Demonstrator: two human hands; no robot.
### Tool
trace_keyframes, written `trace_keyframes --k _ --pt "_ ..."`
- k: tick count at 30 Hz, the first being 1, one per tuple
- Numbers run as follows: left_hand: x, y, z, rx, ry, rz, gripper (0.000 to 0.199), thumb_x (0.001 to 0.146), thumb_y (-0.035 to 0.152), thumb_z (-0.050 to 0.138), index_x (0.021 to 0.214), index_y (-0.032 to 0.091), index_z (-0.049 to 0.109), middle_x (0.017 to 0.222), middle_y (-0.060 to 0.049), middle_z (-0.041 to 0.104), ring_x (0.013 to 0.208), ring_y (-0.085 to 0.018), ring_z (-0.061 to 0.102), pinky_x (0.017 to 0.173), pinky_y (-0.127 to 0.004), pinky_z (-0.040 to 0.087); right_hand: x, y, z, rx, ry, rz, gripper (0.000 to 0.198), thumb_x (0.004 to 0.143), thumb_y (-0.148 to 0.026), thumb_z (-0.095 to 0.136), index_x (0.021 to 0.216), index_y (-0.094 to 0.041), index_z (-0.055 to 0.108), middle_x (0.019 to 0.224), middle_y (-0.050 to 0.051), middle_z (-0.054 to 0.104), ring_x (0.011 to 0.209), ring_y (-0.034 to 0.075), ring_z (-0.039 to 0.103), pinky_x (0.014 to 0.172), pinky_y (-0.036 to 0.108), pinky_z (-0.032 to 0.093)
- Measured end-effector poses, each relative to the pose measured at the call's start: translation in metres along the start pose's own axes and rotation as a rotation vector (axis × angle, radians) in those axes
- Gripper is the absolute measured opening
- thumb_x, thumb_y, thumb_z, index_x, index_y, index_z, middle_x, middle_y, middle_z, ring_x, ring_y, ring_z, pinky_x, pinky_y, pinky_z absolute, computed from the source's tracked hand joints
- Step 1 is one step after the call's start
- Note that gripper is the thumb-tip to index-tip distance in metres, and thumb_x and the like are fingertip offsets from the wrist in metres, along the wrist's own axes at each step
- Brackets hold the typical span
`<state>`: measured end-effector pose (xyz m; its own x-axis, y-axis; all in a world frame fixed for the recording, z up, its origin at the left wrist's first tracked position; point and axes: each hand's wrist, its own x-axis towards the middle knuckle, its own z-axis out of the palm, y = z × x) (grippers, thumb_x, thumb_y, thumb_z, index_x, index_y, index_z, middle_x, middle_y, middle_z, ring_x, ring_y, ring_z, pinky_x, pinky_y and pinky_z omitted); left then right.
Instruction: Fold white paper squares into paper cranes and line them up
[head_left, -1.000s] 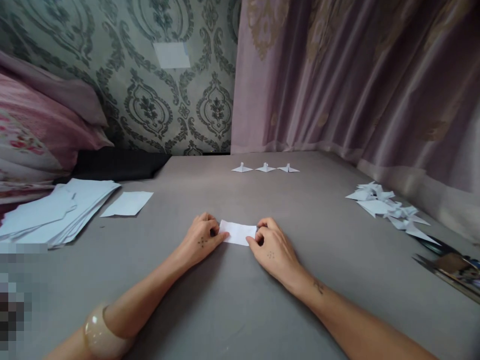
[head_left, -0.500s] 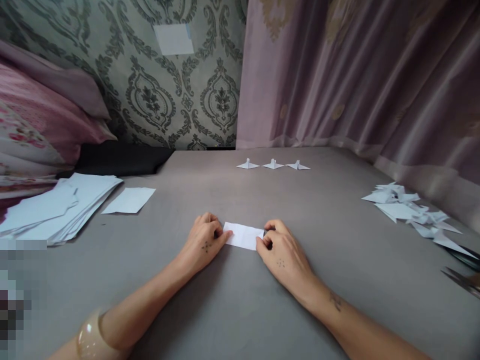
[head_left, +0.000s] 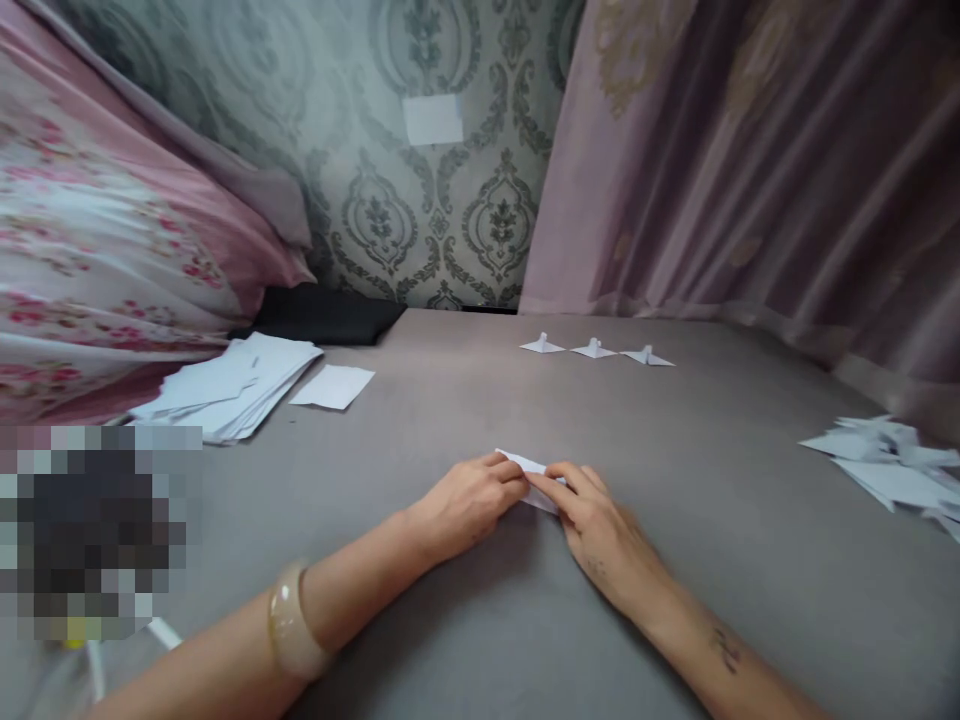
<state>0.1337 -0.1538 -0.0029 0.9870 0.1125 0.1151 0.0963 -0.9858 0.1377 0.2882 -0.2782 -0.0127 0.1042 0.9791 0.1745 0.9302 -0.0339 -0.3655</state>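
Note:
A small folded piece of white paper (head_left: pixel 541 499) lies at a slant on the grey table, partly covered by my fingers. Closed over its left part is my left hand (head_left: pixel 478 498), with the fingertips curled down onto the paper. My right hand (head_left: pixel 600 522) grips the right part, its index finger reaching across the paper to the left hand's fingertips. Both thumbs are mostly hidden. Beyond the hands stand 3 white folded paper cranes (head_left: pixel 595 348) in a row at the back of the table.
A stack of white paper (head_left: pixel 232 385) and a single white sheet (head_left: pixel 334 387) lie at the left, before a black flat item (head_left: pixel 330 316). More folded white paper pieces (head_left: pixel 889 455) are heaped at the right. A pixelated patch hides the lower left corner.
My hands have come together over the paper, which lay flat between them and now sits slanted, with less of it showing. The view has swung left, so the surroundings appear farther right.

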Motion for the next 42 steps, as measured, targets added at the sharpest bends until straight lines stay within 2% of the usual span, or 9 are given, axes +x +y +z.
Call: trace_keyframes --k 3,9,12,16,21,26,33,38,42 --pt "-0.005 0.007 -0.006 0.057 -0.032 0.004 0.020 0.085 0.011 0.045 0.100 0.013 0.058 0.098 -0.009 0.061 0.099 -0.021 0.055 0.079 -0.029 0.049 0.001 0.004 0.001 -0.027 -0.022 -0.059 0.054 0.087 -0.007 0.039 0.127 -0.042 0.051 0.112 0.003 0.057 0.093 0.017 0.057 0.067 0.025 0.050" --pt "-0.011 0.023 -0.021 0.144 -0.194 -0.112 0.012 0.079 0.014 0.051 0.081 0.013 0.063 0.083 -0.010 0.062 0.077 -0.023 0.059 0.060 -0.031 0.049 -0.002 0.010 -0.001 -0.130 -0.020 -0.154 0.052 0.086 -0.008 0.042 0.122 -0.042 0.057 0.112 0.004 0.060 0.091 0.020 0.058 0.073 0.034 0.052" --pt "-0.012 0.025 -0.023 0.156 -0.187 -0.134 0.013 0.078 0.016 0.051 0.069 0.015 0.061 0.075 -0.010 0.061 0.067 -0.020 0.057 0.054 -0.030 0.045 -0.007 0.016 -0.005 -0.126 -0.006 -0.169 0.047 0.086 -0.012 0.045 0.119 -0.042 0.060 0.112 0.004 0.061 0.091 0.021 0.059 0.074 0.035 0.053" --pt "-0.009 0.021 -0.015 0.228 -0.055 -0.139 0.016 0.085 0.018 0.045 0.082 0.014 0.060 0.076 -0.009 0.059 0.067 -0.020 0.056 0.052 -0.029 0.043 -0.013 0.025 -0.013 -0.099 -0.014 -0.174 0.043 0.086 -0.014 0.043 0.107 -0.043 0.066 0.113 0.002 0.063 0.090 0.021 0.061 0.072 0.035 0.053" --pt "-0.005 0.006 -0.006 0.200 0.059 -0.108 0.024 0.094 0.032 0.040 0.093 0.020 0.060 0.090 -0.006 0.059 0.078 -0.019 0.056 0.051 -0.027 0.041 -0.013 0.031 -0.019 -0.042 -0.045 -0.117 0.040 0.083 -0.013 0.041 0.094 -0.037 0.072 0.114 0.003 0.063 0.092 0.021 0.063 0.073 0.034 0.053" --pt "-0.002 0.003 -0.006 0.217 0.050 0.033 0.015 0.089 0.019 0.046 0.088 0.015 0.060 0.085 -0.008 0.060 0.082 -0.020 0.053 0.066 -0.031 0.045 -0.006 0.037 -0.018 0.111 -0.028 -0.035 0.037 0.082 -0.014 0.038 0.074 -0.029 0.071 0.108 0.003 0.066 0.078 0.017 0.065 0.069 0.030 0.051" --pt "0.002 0.008 0.001 0.252 0.028 0.033 0.017 0.089 0.012 0.040 0.085 0.013 0.056 0.082 -0.010 0.062 0.075 -0.021 0.055 0.064 -0.032 0.048 0.001 0.030 -0.008 0.333 0.203 0.119 0.025 0.081 -0.022 0.042 0.082 -0.022 0.068 0.092 0.005 0.068 0.076 0.017 0.063 0.071 0.029 0.049" --pt "0.006 0.003 0.003 0.080 0.102 -0.127 0.024 0.091 0.016 0.035 0.084 0.014 0.058 0.082 -0.008 0.063 0.078 -0.021 0.058 0.069 -0.031 0.047 0.003 0.027 -0.008 0.483 0.333 0.381 0.025 0.079 -0.028 0.050 0.097 -0.019 0.063 0.088 0.006 0.070 0.065 0.015 0.062 0.066 0.029 0.050" --pt "0.010 0.004 -0.004 -0.512 0.336 -0.511 0.023 0.088 0.027 0.041 0.085 0.016 0.061 0.075 -0.003 0.064 0.069 -0.015 0.057 0.065 -0.025 0.044 0.004 0.024 -0.015 0.687 0.382 0.482 0.031 0.076 -0.031 0.055 0.104 -0.017 0.056 0.103 0.010 0.067 0.077 0.017 0.065 0.068 0.031 0.051"
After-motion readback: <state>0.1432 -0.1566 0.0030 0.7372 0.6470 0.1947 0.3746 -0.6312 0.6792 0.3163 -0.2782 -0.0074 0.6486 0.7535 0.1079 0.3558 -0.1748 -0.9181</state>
